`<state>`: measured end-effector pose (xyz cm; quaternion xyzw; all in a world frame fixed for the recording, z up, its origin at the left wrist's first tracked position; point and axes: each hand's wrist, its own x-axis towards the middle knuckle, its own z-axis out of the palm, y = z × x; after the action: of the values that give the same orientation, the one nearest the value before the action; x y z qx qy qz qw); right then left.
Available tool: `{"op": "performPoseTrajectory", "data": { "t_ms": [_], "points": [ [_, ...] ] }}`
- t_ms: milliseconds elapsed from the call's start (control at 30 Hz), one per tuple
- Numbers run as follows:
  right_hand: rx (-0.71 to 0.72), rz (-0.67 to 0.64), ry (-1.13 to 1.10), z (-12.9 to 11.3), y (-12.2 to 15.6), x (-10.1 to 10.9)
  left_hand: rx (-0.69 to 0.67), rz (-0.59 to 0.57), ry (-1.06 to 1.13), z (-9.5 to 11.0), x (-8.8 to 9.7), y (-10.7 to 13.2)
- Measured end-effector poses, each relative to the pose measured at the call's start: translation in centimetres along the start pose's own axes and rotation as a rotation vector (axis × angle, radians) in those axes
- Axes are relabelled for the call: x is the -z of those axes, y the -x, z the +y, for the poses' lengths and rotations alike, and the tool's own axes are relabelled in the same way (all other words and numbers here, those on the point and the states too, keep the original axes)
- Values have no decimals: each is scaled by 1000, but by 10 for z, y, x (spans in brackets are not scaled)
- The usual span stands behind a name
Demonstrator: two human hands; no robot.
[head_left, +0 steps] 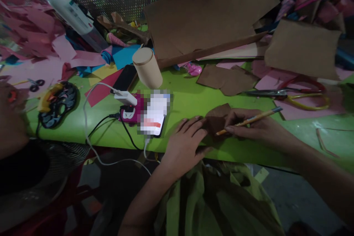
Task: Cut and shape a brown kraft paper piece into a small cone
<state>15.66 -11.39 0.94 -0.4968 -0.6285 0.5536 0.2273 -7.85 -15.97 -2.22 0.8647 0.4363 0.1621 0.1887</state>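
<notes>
Gripped in the right hand, a pencil, lying nearly flat, long axis running from lower left to upper right, tip pointing left and touching a piece of brown paper near the front edge of the green table. Pressed flat on the paper's left side, the left hand, fingers spread, grasping nothing. Just left of that, a phone; beyond the right hand, scissors.

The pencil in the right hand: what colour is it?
The pencil is yellow-orange with a dark end; head view.
</notes>
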Motion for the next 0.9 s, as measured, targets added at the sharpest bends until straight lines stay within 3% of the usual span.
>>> {"op": "performPoseTrajectory", "data": {
  "t_ms": [533, 733, 900],
  "points": [
    [-47, -16, -70, 9, 12, 0, -6, -16, -40, 1, 1, 0],
    [-34, 185, -183, 15, 6, 1, -35, -18, -95, 3, -1, 1],
    [47, 297, -80, 8, -5, -6, -29, -14, -131, 6, -3, 0]
  ]
}}
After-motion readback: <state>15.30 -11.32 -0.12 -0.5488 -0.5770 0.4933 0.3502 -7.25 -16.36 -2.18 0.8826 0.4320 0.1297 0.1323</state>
